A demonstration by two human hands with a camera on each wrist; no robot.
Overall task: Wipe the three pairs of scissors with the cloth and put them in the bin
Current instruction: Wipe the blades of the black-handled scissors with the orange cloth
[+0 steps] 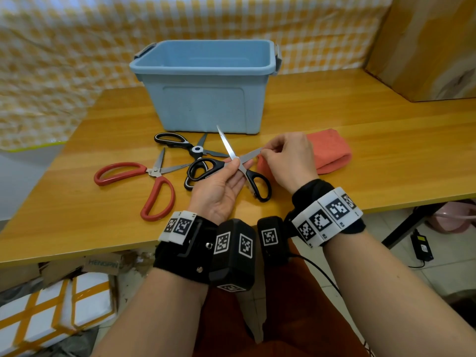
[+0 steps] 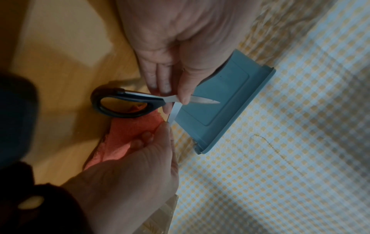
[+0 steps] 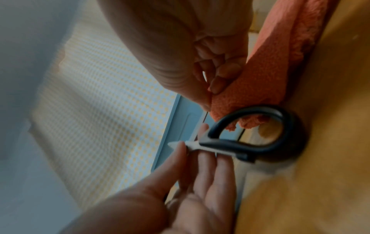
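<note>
head: bright, even light, soft sheen on the table [image 1: 360, 155], edges bowed and smeared, sharpest at the bin [image 1: 206, 99] | left wrist: dim, grainy, soft shadows on the table left of the bin [image 2: 224, 101] | right wrist: dim, heavy blur, bin [image 3: 180, 123] hazy

Wooden table [image 1: 360, 155] against yellow-checked curtain [image 1: 77, 47].

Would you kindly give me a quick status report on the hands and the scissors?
Left hand pinches open black scissors at pivot. Right hand pinches one blade tip, orange cloth beneath. Blue bin empty; two pairs on table.
</note>
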